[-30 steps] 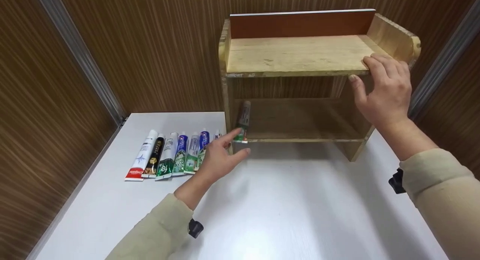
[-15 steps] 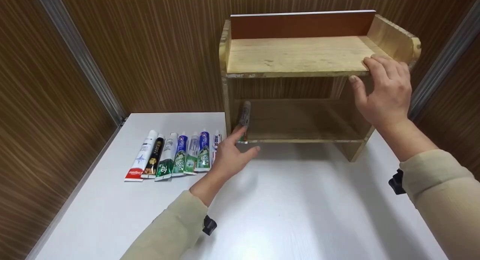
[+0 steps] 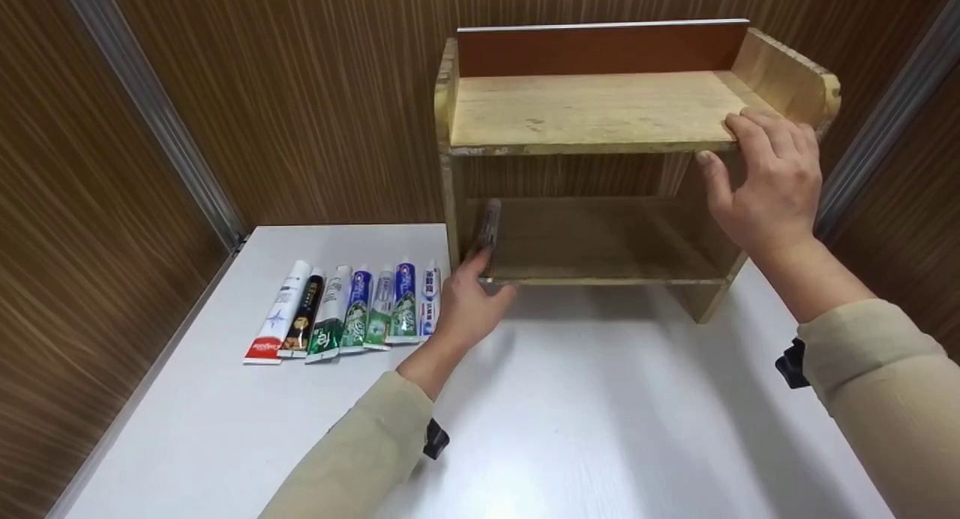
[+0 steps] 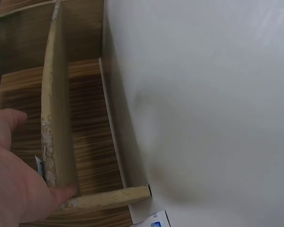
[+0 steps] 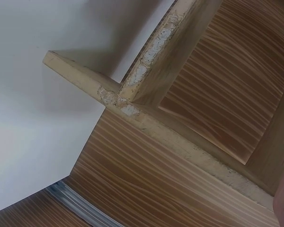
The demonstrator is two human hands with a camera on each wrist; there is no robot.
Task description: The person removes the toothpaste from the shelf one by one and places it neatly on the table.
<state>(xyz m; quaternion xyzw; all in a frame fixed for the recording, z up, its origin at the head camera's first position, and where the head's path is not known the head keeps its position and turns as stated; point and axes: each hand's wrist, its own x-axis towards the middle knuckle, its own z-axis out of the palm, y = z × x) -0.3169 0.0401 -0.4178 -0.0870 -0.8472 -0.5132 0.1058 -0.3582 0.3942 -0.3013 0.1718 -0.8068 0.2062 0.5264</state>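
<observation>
On the left end of the lower board of a wooden shelf (image 3: 592,110) lies a toothpaste tube (image 3: 490,220), its cap toward the back. My left hand (image 3: 471,305) is at that board's front left corner, fingers reaching over the tube's near end and covering it. In the left wrist view the thumb of my left hand (image 4: 19,175) sits below the board, and a small piece of the tube (image 4: 39,165) shows beside the hand. My right hand (image 3: 772,178) grips the upper board's right front edge, fingers on top and thumb beneath.
Left of the shelf, several toothpaste tubes (image 3: 356,309) lie side by side on the white table (image 3: 570,429). Wood-patterned walls (image 3: 337,114) stand behind and on both sides.
My left hand has moved right and slightly upward, and its fingers now cover the shelved tube's near end. The rightmost tube on the table has come into view. My right hand stays put.
</observation>
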